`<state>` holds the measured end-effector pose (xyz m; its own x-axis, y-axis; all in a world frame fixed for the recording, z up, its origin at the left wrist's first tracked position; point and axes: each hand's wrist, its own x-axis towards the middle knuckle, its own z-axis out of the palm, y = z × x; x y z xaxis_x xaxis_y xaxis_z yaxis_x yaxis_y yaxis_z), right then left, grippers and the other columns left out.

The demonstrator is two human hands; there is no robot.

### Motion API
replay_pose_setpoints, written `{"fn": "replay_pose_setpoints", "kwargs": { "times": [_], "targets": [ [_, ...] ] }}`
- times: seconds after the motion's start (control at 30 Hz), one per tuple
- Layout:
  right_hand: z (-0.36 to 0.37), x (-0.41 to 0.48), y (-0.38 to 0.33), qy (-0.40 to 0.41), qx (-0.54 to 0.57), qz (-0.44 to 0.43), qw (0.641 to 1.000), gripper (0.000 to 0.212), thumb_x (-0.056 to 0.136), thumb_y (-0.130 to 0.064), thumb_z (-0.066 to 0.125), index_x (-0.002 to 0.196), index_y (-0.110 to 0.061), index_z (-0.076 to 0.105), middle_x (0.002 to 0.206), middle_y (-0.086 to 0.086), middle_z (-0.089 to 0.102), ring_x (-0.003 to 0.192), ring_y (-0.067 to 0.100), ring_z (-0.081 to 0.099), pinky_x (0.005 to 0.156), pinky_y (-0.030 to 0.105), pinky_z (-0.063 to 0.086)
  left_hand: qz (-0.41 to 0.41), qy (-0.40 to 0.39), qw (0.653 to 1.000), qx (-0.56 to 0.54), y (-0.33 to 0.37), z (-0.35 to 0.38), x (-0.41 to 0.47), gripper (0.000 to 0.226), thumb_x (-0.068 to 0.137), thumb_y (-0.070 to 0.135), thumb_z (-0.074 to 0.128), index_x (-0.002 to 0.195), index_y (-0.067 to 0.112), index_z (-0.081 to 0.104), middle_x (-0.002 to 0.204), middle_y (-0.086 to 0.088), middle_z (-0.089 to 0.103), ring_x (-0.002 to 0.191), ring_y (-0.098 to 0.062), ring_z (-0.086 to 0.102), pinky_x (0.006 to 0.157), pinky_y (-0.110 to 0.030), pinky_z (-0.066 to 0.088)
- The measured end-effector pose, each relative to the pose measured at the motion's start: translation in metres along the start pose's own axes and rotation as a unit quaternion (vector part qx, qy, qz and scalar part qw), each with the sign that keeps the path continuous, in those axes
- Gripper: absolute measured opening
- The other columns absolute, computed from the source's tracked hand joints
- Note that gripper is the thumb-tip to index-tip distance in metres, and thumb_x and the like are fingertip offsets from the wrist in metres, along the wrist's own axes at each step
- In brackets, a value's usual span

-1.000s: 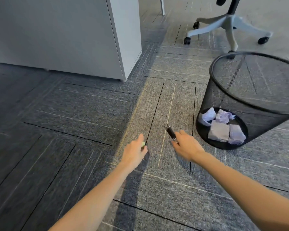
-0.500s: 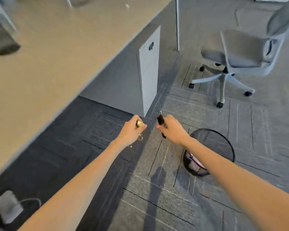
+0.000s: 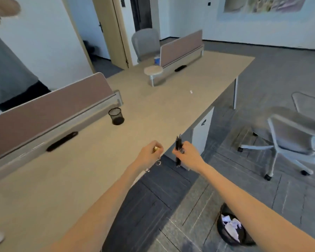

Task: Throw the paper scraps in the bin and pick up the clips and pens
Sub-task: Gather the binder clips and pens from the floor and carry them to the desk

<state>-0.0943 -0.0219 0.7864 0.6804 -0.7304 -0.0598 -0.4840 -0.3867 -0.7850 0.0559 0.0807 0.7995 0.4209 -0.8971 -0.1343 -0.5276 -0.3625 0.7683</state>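
The bin (image 3: 224,231) held paper scraps (image 3: 232,227). The right hand (image 3: 189,155) gripped two pens (image 3: 178,144) upright; the left hand (image 3: 149,155) was closed around clips (image 3: 158,161).

No legible text anywhere.

Left hand (image 3: 149,155) is hiding most of the clips (image 3: 157,161). Right forearm is covering part of the bin (image 3: 225,233). Frame is blurring throughout.

office, long desk (image 3: 153,113), partition screens (image 3: 49,108), swivel chair (image 3: 296,135)
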Motion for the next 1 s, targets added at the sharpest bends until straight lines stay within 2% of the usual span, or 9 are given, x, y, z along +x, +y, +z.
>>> {"fn": "replay_pose_setpoints", "kwargs": {
  "times": [0.13, 0.27, 0.4, 0.5, 0.63, 0.73, 0.8, 0.9, 1.0],
  "targets": [
    [0.002, 0.013, -0.038, -0.013, 0.005, -0.041, 0.999, 0.020, 0.093, -0.023, 0.058, 0.081, -0.008, 0.063, 0.077, -0.006, 0.047, 0.068, 0.009, 0.049, 0.057, 0.019, 0.036, -0.061, 0.059, 0.996, -0.034, 0.009, -0.043, -0.013, 0.019, 0.100, 0.023, 0.044, 0.106, 0.011, 0.058, 0.074, 0.002, 0.058, 0.063, -0.014, 0.051, 0.046, -0.021, 0.037],
    [0.014, 0.032, -0.059, -0.035, 0.029, -0.053, 0.998, 0.019, 0.091, -0.018, 0.058, 0.088, -0.001, 0.068, 0.076, -0.005, 0.055, 0.074, 0.025, 0.056, 0.069, 0.034, 0.048, -0.113, 0.099, 0.984, -0.092, -0.001, -0.076, -0.016, 0.023, 0.099, 0.019, 0.041, 0.108, 0.008, 0.059, 0.073, -0.001, 0.055, 0.055, -0.014, 0.042, 0.037, -0.020, 0.031],
    [0.033, 0.072, -0.081, -0.068, 0.022, -0.070, 0.995, 0.016, 0.092, -0.016, 0.057, 0.090, -0.004, 0.067, 0.079, -0.006, 0.057, 0.073, 0.018, 0.057, 0.068, 0.042, 0.054, -0.171, 0.107, 0.963, -0.178, -0.030, -0.106, 0.006, 0.021, 0.096, 0.014, 0.040, 0.106, 0.007, 0.057, 0.071, -0.006, 0.055, 0.052, -0.016, 0.038, 0.034, -0.015, 0.023],
    [0.052, 0.118, -0.097, -0.084, 0.024, -0.079, 0.993, 0.017, 0.093, -0.015, 0.056, 0.093, -0.001, 0.066, 0.081, -0.002, 0.057, 0.072, 0.022, 0.058, 0.059, 0.039, 0.054, -0.219, 0.104, 0.941, -0.236, -0.058, -0.127, 0.040, 0.013, 0.095, 0.012, 0.043, 0.091, 0.011, 0.055, 0.065, -0.005, 0.053, 0.048, -0.013, 0.037, 0.033, -0.010, 0.020],
    [0.080, 0.203, -0.122, -0.101, 0.015, -0.092, 0.991, 0.014, 0.091, -0.012, 0.058, 0.091, -0.001, 0.067, 0.078, 0.001, 0.059, 0.073, 0.029, 0.062, 0.060, 0.044, 0.055, -0.306, 0.101, 0.901, -0.290, -0.101, -0.164, 0.110, 0.028, 0.094, 0.007, 0.040, 0.067, 0.012, 0.049, 0.060, -0.001, 0.048, 0.034, -0.004, 0.040, 0.028, -0.010, 0.022],
    [0.104, 0.288, -0.141, -0.091, 0.017, -0.082, 0.992, 0.013, 0.091, -0.013, 0.060, 0.091, -0.002, 0.066, 0.085, 0.010, 0.064, 0.078, 0.038, 0.067, 0.062, 0.047, 0.056, -0.352, 0.095, 0.867, -0.339, -0.135, -0.198, 0.177, 0.032, 0.094, 0.005, 0.037, 0.064, 0.009, 0.046, 0.061, -0.002, 0.045, 0.023, -0.002, 0.037, 0.024, -0.010, 0.021],
    [0.115, 0.330, -0.151, -0.094, 0.024, -0.067, 0.993, 0.016, 0.092, -0.015, 0.060, 0.095, 0.000, 0.065, 0.085, 0.010, 0.063, 0.078, 0.035, 0.066, 0.063, 0.046, 0.057, -0.372, 0.089, 0.849, -0.364, -0.152, -0.217, 0.210, 0.034, 0.096, 0.005, 0.036, 0.063, 0.009, 0.046, 0.060, -0.001, 0.044, 0.021, -0.002, 0.035, 0.023, -0.009, 0.021],
    [0.135, 0.398, -0.158, -0.100, 0.034, -0.055, 0.993, 0.011, 0.092, -0.015, 0.061, 0.095, -0.005, 0.064, 0.080, 0.003, 0.059, 0.074, 0.025, 0.062, 0.061, 0.040, 0.055, -0.394, 0.099, 0.843, -0.353, -0.180, -0.239, 0.268, 0.034, 0.096, 0.006, 0.038, 0.063, 0.008, 0.049, 0.052, 0.000, 0.047, 0.019, -0.001, 0.033, 0.023, -0.009, 0.024],
    [0.150, 0.446, -0.157, -0.099, 0.050, -0.043, 0.993, 0.003, 0.091, -0.014, 0.062, 0.090, -0.012, 0.063, 0.078, 0.000, 0.060, 0.073, 0.023, 0.061, 0.066, 0.043, 0.055, -0.402, 0.130, 0.839, -0.343, -0.203, -0.252, 0.312, 0.029, 0.096, 0.008, 0.038, 0.070, 0.007, 0.050, 0.056, -0.004, 0.047, 0.024, -0.004, 0.035, 0.024, -0.009, 0.026]
  ]
}}
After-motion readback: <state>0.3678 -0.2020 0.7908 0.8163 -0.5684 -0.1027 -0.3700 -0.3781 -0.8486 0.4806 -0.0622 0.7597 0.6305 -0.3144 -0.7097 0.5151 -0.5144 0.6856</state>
